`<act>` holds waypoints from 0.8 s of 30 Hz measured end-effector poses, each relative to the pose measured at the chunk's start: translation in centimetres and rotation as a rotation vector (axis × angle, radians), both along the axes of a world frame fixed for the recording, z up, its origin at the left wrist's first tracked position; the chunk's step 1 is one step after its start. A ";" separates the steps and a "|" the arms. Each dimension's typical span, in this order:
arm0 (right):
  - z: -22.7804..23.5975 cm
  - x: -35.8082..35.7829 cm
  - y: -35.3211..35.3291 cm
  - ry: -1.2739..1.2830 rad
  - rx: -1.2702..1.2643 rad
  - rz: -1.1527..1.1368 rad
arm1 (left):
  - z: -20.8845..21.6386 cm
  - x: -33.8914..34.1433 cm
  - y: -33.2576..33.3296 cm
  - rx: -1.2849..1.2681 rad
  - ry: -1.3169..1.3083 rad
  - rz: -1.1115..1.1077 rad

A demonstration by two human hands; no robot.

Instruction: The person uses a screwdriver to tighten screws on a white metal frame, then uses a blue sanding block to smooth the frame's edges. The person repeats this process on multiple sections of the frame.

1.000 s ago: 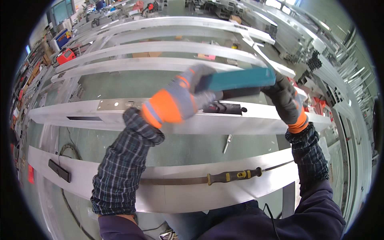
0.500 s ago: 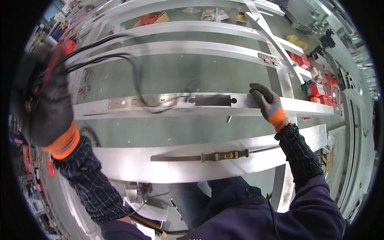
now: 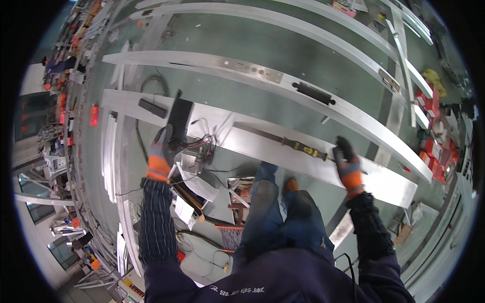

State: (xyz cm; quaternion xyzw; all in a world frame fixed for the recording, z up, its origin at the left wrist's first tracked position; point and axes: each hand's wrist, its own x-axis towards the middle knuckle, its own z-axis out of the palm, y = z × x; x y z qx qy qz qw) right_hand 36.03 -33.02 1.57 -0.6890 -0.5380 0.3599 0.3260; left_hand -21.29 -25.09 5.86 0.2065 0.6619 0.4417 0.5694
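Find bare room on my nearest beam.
Free: wide silver beam right of the gloved right hand; a strip below the dark-handled file. Crowded: leftward, by the black oblong block, thin cables and black slab in the gloved left hand.

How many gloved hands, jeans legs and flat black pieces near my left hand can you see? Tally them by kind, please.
Gloved hands: 2, your left hand and right hand
Legs in blue jeans: 2
Flat black pieces: 2, the held piece in your left hand and the loose piece on the near silver beam
Total: 6
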 end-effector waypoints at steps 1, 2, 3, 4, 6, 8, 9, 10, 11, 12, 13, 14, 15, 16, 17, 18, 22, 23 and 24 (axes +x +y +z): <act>0.4 -2.7 -0.9 -0.039 -0.066 0.041 | -4.8 -3.1 -1.2 0.078 0.212 -0.154; 0.2 -4.7 -1.1 -0.163 -0.035 0.170 | -9.1 -6.4 -2.7 0.156 0.445 -0.278; -0.1 -6.8 -0.6 -0.270 0.006 0.299 | -12.2 -10.1 -3.6 0.123 0.568 -0.317; -0.1 -9.3 0.2 -0.287 -0.010 0.381 | -14.0 -14.4 -4.6 0.083 0.709 -0.358; -0.1 -10.1 1.8 -0.460 -0.088 0.474 | -16.8 -10.5 -1.5 -0.037 0.703 -0.425; -1.5 -10.3 3.2 -0.621 -0.209 0.586 | -17.1 -3.8 0.8 -0.146 0.594 -0.427; -2.7 -10.8 3.7 -0.673 -0.261 0.654 | -15.5 -1.8 1.6 -0.188 0.519 -0.376; -3.8 -12.0 4.5 -0.691 -0.307 0.719 | -15.1 -2.9 1.4 -0.077 0.716 -0.425; -4.6 -12.0 5.2 -0.734 -0.373 0.765 | -14.4 -2.3 2.2 -0.128 0.609 -0.438; -5.3 -11.7 5.6 -0.777 -0.441 0.807 | -13.7 -2.2 2.8 -0.165 0.691 -0.484; -4.7 -12.1 6.5 -0.726 -0.447 0.859 | -13.3 -2.9 3.0 -0.206 0.776 -0.529; -3.0 -12.7 7.4 -0.679 -0.457 0.906 | -12.6 -3.7 2.5 -0.183 0.847 -0.555; -1.2 -12.5 8.1 -0.647 -0.482 0.938 | -11.7 -3.2 2.4 -0.201 0.919 -0.527; 0.2 -12.3 8.4 -0.592 -0.409 0.951 | -11.0 -2.7 2.6 -0.151 0.931 -0.442; 1.5 -12.1 8.8 -0.554 -0.439 0.922 | -10.1 -2.0 3.4 -0.105 0.947 -0.348; 2.6 -11.8 9.0 -0.516 -0.471 0.891 | -9.7 -0.9 4.9 0.004 1.001 -0.373; 6.9 -5.8 5.8 -0.156 -0.402 0.659 | -1.5 13.3 14.1 0.320 1.000 -0.542; 9.0 -4.5 5.1 0.006 -0.382 0.598 | -1.7 15.5 16.0 0.499 1.039 -0.595; 10.9 -3.5 4.0 0.145 -0.407 0.526 | -3.1 18.0 18.0 0.612 1.013 -0.607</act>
